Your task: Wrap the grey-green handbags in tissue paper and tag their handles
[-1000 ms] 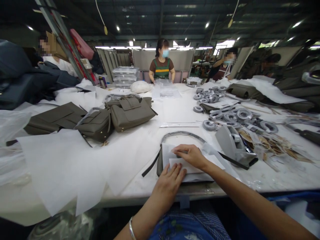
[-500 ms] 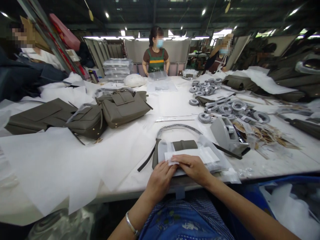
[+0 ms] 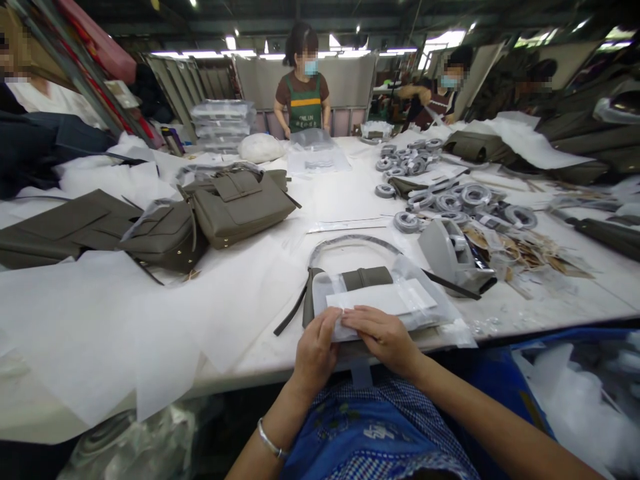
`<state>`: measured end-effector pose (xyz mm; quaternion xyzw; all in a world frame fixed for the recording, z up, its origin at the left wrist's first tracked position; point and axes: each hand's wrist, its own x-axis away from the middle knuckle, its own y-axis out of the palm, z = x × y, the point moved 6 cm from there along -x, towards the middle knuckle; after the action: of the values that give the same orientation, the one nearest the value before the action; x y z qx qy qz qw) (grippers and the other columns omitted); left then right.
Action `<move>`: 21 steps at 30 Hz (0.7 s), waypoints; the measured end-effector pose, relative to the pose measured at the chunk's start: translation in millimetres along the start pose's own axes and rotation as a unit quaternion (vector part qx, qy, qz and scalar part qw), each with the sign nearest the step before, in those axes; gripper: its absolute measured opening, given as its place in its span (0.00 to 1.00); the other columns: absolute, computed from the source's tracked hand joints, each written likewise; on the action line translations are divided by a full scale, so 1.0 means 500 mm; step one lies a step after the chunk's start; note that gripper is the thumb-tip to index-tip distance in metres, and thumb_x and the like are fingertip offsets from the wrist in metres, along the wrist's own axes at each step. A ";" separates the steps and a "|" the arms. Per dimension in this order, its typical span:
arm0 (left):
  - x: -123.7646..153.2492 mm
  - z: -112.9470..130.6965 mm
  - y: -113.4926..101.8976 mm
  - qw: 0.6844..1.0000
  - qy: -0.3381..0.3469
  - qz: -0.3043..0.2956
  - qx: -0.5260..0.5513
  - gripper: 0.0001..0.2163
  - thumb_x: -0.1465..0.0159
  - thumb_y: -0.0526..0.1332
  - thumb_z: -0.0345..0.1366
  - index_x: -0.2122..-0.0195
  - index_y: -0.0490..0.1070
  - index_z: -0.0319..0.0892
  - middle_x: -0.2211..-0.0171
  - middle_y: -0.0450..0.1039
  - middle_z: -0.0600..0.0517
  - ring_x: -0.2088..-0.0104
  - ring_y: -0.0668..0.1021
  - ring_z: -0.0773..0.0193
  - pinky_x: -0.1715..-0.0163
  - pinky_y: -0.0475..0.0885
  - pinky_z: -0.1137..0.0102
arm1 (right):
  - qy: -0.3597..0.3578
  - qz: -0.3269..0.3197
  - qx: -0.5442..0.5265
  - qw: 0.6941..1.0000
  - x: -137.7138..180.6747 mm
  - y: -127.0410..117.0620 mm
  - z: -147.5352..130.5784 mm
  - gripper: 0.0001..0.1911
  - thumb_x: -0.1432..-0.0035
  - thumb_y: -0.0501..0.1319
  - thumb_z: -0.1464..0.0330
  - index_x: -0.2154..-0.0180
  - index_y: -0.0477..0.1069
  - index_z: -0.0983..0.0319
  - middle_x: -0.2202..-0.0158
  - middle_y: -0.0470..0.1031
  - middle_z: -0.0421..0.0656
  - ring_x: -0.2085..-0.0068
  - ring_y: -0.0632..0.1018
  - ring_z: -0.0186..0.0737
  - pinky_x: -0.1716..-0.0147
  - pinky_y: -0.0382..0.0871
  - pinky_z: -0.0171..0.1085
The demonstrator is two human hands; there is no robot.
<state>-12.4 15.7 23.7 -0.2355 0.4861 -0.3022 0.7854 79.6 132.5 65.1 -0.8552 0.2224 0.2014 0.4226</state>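
Note:
A grey-green handbag [image 3: 367, 277] lies flat at the table's near edge, mostly covered by white tissue paper [image 3: 385, 299] and clear plastic film. Its wrapped handle [image 3: 350, 242] arches away from me. My left hand [image 3: 315, 350] pinches the near left edge of the tissue, fingers curled. My right hand [image 3: 383, 337] lies on the paper's near edge just beside it, fingers closed down on the sheet. Both hands meet at the front of the bag.
A grey tape dispenser [image 3: 453, 257] stands right of the bag. Several tape rolls [image 3: 440, 200] lie behind it. Two finished handbags [image 3: 237, 207] and loose tissue sheets [image 3: 125, 313] fill the left. Other people work at the far side, one in a green apron [image 3: 305, 100].
Both hands have slid back toward me from the bag's middle to the tissue's near edge, uncovering the bag's flap. The view has tilted and shifted.

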 end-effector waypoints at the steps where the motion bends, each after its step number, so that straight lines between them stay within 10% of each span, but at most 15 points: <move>1: -0.001 0.000 0.000 1.000 0.001 -0.004 0.004 0.24 0.35 0.54 0.26 0.37 0.58 0.40 0.41 0.68 0.42 0.41 0.71 0.57 0.44 0.72 0.62 | -0.011 -0.012 0.005 1.000 0.000 -0.001 -0.003 0.17 0.35 0.55 0.73 0.51 0.77 0.54 0.52 0.80 0.40 0.50 0.80 0.42 0.43 0.71 0.45; 5: -0.009 0.011 0.002 0.998 0.058 -0.023 0.010 0.24 0.33 0.51 0.23 0.36 0.59 0.41 0.39 0.67 0.45 0.38 0.68 0.59 0.40 0.69 0.61 | 0.012 -0.090 0.012 0.996 -0.029 -0.011 0.006 0.11 0.34 0.57 0.67 0.59 0.79 0.55 0.59 0.82 0.40 0.55 0.81 0.41 0.47 0.72 0.40; 10: -0.012 0.018 0.000 0.996 0.083 -0.020 -0.014 0.24 0.34 0.50 0.21 0.37 0.62 0.39 0.42 0.71 0.47 0.38 0.69 0.59 0.41 0.70 0.60 | 0.071 -0.039 0.125 0.989 -0.137 -0.030 0.049 0.11 0.35 0.59 0.61 0.62 0.78 0.60 0.60 0.82 0.44 0.56 0.79 0.43 0.49 0.68 0.40; 14: -0.012 0.021 0.000 0.996 0.088 -0.024 -0.015 0.23 0.34 0.50 0.21 0.38 0.64 0.37 0.41 0.71 0.47 0.38 0.68 0.57 0.41 0.70 0.58 | 0.136 -0.213 0.254 0.934 -0.219 0.028 0.097 0.21 0.37 0.59 0.57 0.49 0.73 0.62 0.50 0.78 0.49 0.50 0.77 0.49 0.49 0.66 0.42; 21: -0.015 0.019 0.001 0.995 0.090 -0.024 -0.032 0.21 0.32 0.49 0.23 0.40 0.66 0.37 0.42 0.72 0.47 0.40 0.70 0.56 0.43 0.73 0.59 | 0.125 -0.426 0.278 0.852 -0.309 0.087 0.134 0.12 0.45 0.59 0.69 0.65 0.81 0.64 0.66 0.82 0.50 0.64 0.80 0.45 0.68 0.67 0.35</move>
<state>-6.1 22.1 31.7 -0.2445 0.5582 -0.3253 0.7230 -81.6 195.4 82.1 -0.7311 -0.0665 -0.1775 0.6554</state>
